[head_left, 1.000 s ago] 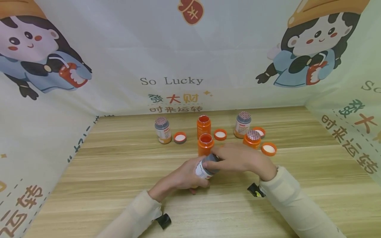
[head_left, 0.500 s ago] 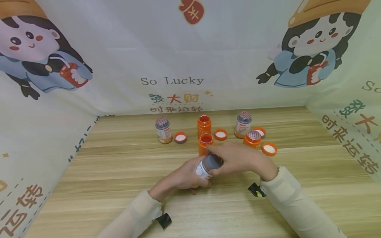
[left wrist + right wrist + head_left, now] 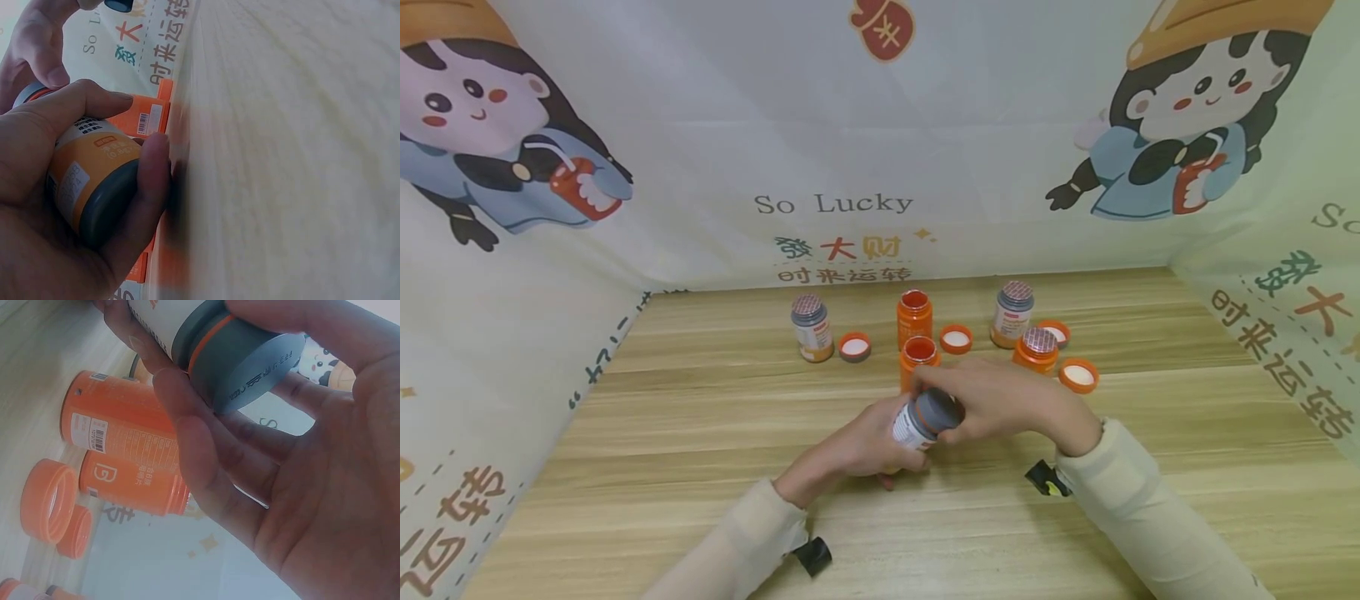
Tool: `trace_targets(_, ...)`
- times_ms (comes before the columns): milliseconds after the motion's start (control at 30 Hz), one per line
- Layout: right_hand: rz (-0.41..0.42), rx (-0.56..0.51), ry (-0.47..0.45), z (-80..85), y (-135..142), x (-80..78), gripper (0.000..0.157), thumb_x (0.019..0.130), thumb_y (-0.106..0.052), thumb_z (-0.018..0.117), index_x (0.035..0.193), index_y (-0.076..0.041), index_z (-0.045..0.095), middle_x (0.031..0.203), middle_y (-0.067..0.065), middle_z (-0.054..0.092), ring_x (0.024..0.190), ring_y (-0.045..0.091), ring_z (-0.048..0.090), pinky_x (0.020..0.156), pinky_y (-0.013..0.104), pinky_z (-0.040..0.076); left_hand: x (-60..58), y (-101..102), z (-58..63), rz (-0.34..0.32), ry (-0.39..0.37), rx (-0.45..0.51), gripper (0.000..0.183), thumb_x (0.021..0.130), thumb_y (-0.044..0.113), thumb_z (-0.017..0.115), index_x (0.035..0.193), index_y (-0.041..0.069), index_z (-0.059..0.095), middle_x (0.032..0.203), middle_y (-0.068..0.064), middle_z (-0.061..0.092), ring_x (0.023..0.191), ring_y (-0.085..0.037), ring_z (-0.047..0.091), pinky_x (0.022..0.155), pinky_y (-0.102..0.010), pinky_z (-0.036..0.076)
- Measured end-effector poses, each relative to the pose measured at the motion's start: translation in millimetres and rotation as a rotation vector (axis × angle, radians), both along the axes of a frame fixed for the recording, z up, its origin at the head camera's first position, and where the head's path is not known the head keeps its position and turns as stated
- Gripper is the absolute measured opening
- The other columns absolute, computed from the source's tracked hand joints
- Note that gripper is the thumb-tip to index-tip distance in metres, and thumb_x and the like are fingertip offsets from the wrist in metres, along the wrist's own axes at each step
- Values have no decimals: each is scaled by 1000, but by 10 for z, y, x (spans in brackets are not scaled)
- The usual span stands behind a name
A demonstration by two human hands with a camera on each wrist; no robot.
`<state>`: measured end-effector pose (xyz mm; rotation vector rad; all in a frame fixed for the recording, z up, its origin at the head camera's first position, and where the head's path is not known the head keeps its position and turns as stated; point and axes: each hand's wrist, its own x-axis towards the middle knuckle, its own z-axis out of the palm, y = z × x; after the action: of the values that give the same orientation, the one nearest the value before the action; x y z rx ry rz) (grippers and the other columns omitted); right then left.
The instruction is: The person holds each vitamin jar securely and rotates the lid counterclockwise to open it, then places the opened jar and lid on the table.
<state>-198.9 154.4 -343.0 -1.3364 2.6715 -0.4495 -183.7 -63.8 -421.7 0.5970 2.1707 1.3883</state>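
My left hand grips a white-labelled pill bottle round its body, tilted with the top toward the right. In the left wrist view, the bottle's orange lower label and dark base show between thumb and fingers. A grey screw cap with an orange ring sits on the bottle. My right hand pinches this cap at its edge, thumb on one side and fingers on the other, as the right wrist view shows. Right behind the hands stands an uncapped orange bottle, its lower part hidden.
Another uncapped orange bottle stands farther back, an orange cap beside it. Foil-sealed are a grey-necked bottle at left, another at right and an orange bottle. Upturned caps lie near them. Printed cloth walls the table.
My right fingers and thumb have shifted round the cap, and more of its grey top shows. The left hand and the bottle have stayed nearly in place.
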Motion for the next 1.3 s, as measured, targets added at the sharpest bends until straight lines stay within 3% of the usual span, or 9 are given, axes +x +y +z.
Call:
trace_targets(267,21,-20,38,19,8,14,52,77,-20,84,123,-25,61,105,-10,68,88,10,60,75,25,50,-5,-15,0,0,-5,-11,59,79,7,81,131,12,54,108,-10,61,80,-19,63,47,-39,61)
trace_targets(500,-15,-17,-34,52,26,-4,52,78,-18,83,124,-23,59,99,-8,65,81,11,57,72,25,51,-17,-28,0,0,-5,-4,64,78,7,81,134,18,53,110,-10,60,82,-19,64,48,-40,62)
trace_targets(700,-64,-16,-97,76,59,-18,51,81,-18,82,126,-18,56,99,-8,66,79,12,59,73,26,53,-26,-34,-2,-11,-9,3,58,78,6,80,129,15,55,107,-9,60,83,-19,64,48,-40,61)
trace_targets(933,-85,-25,-2,92,70,-22,50,81,-21,82,122,-17,55,85,-8,62,71,9,55,64,22,50,-94,-129,-7,-78,-92,37,56,78,6,82,127,17,57,105,-9,61,78,-20,64,50,-43,63)
trace_targets(1100,-111,-33,15,99,65,-24,50,81,-22,82,123,-15,55,84,-8,62,72,8,58,64,21,51,-150,-281,29,-67,-121,57,47,79,9,82,120,8,58,102,-11,66,79,-20,65,53,-45,64)
trace_targets(1200,-137,-42,-6,103,65,-25,50,82,-20,82,123,-13,56,86,-7,63,75,10,60,67,22,52,-193,-401,75,-33,-118,66,47,81,9,81,121,4,57,102,-11,68,83,-20,66,59,-46,65)
trace_targets(1300,-153,-51,-3,101,48,-26,48,81,-19,83,121,-13,57,89,-5,63,76,12,59,68,23,52,-258,-571,139,33,-87,57,52,81,10,81,126,7,56,111,-13,68,96,-23,66,86,-43,63)
